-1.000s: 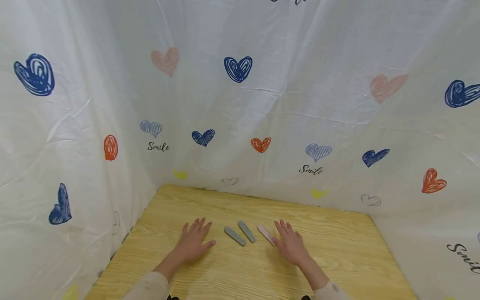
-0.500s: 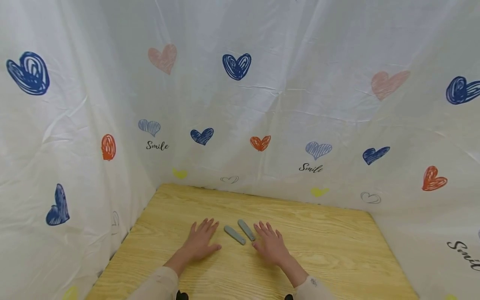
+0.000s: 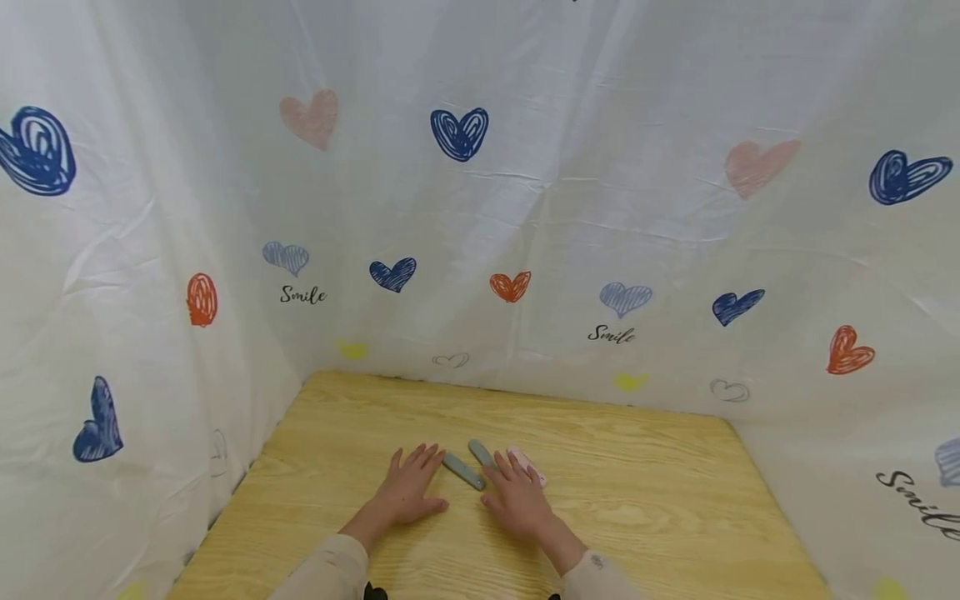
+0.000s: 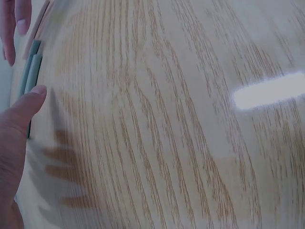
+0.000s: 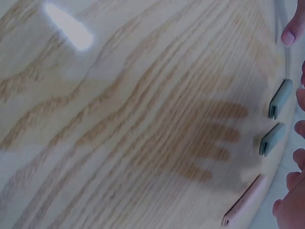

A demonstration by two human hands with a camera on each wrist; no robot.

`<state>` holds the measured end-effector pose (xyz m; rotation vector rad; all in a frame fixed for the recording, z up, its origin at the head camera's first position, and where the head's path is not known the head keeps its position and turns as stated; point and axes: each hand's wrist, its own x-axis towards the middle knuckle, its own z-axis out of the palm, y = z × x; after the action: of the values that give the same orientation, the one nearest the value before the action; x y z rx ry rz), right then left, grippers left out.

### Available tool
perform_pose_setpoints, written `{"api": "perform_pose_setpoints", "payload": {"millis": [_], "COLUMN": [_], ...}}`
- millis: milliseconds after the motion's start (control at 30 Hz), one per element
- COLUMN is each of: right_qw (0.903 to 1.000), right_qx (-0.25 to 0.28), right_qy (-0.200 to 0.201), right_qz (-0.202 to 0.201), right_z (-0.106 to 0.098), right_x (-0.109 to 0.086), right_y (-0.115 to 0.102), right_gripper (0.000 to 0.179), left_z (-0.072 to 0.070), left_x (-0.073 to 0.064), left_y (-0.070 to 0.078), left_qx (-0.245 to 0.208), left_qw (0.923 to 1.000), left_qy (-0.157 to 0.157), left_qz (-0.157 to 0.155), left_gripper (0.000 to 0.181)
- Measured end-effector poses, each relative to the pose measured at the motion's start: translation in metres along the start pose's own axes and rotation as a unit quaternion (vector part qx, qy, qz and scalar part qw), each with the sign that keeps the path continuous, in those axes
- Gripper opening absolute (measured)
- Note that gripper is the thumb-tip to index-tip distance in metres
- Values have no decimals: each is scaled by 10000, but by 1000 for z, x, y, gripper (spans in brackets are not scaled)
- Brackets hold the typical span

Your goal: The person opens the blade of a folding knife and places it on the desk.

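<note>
Two grey-green slim handle-like pieces with rounded ends, the left one [image 3: 463, 472] and the right one [image 3: 479, 451], lie slanted on the table. In the right wrist view their near ends show a slot. A matching pink piece [image 5: 245, 200] lies to their right, partly covered by fingers in the head view. My left hand [image 3: 407, 490] is spread beside the left green piece, fingertips close to its far end. My right hand [image 3: 519, 502] extends over the right green piece and the pink one, fingers straight. Neither hand grips anything; whether fingertips touch the pieces I cannot tell.
The pieces lie on a light wood-grain table [image 3: 637, 483]. A white curtain [image 3: 555, 217] printed with hearts and "Smile" encloses its back and both sides. Glare marks the tabletop in both wrist views.
My right hand has moved left, from beside the pink piece to over the right green one. The left hand has shifted slightly right. The pieces look unmoved; the pink one was hidden half a second ago.
</note>
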<state>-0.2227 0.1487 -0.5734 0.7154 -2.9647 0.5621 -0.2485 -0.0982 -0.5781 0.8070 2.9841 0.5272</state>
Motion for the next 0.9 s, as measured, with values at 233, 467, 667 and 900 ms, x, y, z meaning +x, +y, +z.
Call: {"api": "perform_pose_setpoints", "payload": {"millis": [233,467,667,900], "right_qw": [9999,9999,9994,9972], "right_qx": [-72,-132,-309,-637], "right_qy": [-59,31,-6,-71], "right_qz": [-74,-51,172,373], "right_z": [5,11,13,15], "right_x": [3,7,10,11], "right_y": [-6,-9,-15,-20], "right_gripper": [47,48,47,44], "left_z": [1,4,4,3], "left_x": [0,3,5,7], "left_y": [4,2,3,7], "left_qx": [-324,-436,-509,-539], "left_qw": [9995,9990,9984,9981], "left_qy": [-29,30,-214,-295], "left_qz": [-44,-105,-117,-29], "left_gripper": [81,83,85,89]}}
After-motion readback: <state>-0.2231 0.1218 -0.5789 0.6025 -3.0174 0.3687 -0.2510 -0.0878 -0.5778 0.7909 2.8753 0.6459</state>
